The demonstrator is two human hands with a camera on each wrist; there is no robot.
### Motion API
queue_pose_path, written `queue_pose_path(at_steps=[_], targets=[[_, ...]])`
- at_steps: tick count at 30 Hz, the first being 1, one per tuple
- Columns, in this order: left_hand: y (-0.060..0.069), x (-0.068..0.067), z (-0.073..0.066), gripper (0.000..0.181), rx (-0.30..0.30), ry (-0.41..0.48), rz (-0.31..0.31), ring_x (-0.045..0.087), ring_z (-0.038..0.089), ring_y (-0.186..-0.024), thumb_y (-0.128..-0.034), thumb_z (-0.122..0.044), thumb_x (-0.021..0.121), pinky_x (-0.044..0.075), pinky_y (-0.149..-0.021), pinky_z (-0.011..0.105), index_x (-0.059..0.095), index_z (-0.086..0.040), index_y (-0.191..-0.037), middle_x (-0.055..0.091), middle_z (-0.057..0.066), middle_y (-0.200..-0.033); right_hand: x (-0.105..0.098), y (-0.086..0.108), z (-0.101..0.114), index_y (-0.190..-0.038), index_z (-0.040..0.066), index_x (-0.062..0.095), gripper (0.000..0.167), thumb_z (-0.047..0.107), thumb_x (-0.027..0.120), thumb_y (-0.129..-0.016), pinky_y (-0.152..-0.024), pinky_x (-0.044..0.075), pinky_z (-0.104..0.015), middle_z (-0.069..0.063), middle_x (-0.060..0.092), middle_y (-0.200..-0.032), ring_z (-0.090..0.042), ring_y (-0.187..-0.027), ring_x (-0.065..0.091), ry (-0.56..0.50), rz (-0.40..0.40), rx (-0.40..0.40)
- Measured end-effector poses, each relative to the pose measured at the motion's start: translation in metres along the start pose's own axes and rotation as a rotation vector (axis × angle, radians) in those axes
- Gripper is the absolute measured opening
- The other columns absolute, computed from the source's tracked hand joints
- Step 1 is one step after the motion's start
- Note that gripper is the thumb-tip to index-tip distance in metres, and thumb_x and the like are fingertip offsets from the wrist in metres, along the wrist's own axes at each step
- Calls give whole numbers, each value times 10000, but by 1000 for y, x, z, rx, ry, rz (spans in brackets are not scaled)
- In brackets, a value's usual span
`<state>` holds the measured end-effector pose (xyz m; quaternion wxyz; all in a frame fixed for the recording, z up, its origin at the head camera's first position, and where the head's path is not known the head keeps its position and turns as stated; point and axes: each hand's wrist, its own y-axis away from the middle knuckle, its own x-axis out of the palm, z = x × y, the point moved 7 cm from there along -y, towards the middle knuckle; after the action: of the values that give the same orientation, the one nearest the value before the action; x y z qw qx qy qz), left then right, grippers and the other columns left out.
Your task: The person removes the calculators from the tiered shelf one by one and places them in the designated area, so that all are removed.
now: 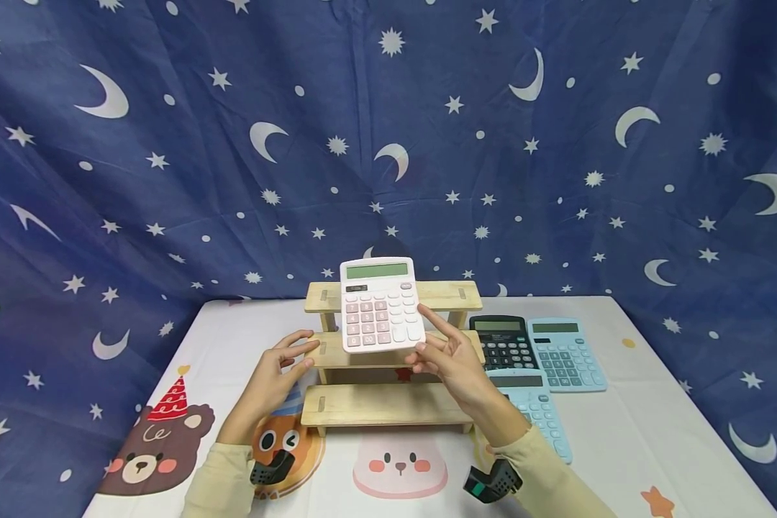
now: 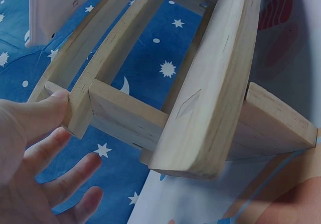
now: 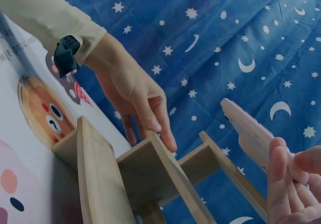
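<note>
A pink-and-white calculator is held up in front of the wooden tiered stand, its screen and keys facing the head view. My right hand grips it by the lower right corner, with the index finger along its side edge. In the right wrist view the calculator shows edge-on beside the fingers. At the stand's left side, my left hand pinches the end of the middle shelf between thumb and index finger. The other left fingers are spread below it.
Right of the stand lie a black calculator, a blue calculator and another blue calculator, partly behind the right forearm. A white tablecloth with cartoon prints covers the table. Behind hangs a blue starry curtain.
</note>
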<state>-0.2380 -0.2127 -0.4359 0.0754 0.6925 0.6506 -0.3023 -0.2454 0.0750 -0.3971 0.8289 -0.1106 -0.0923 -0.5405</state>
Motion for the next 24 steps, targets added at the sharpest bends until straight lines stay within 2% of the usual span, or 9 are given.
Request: queue_pose_path(at_steps=[5,11,24], targets=[[0,1,0,350,-6,-5,3,444,464,-1410,-989,-126,643,445,-995,674,664,18,-1307,526,225,-1483,-5,7,2,-1620,138,242,720,-40,540,-990,-696,580,-199,6,757,-1098,-73,-763,721,22,-6,-5],[0,0,0,352,-10,-4,2,441,465,-1413,-987,-124,644,446,-1000,675,662,28,-1304,529,209,-1487,-11,15,5,-1618,131,244,727,-29,558,-982,-702,582,-199,-15,732,-1205,-82,-779,730,43,-13,-12],[0,0,0,357,-6,6,8,434,462,-1420,-990,-129,642,445,-1004,677,657,24,-1312,520,217,-1494,-23,34,11,-1623,65,185,733,2,569,-1001,-717,585,-191,10,724,-1228,-70,-808,727,48,21,-30]])
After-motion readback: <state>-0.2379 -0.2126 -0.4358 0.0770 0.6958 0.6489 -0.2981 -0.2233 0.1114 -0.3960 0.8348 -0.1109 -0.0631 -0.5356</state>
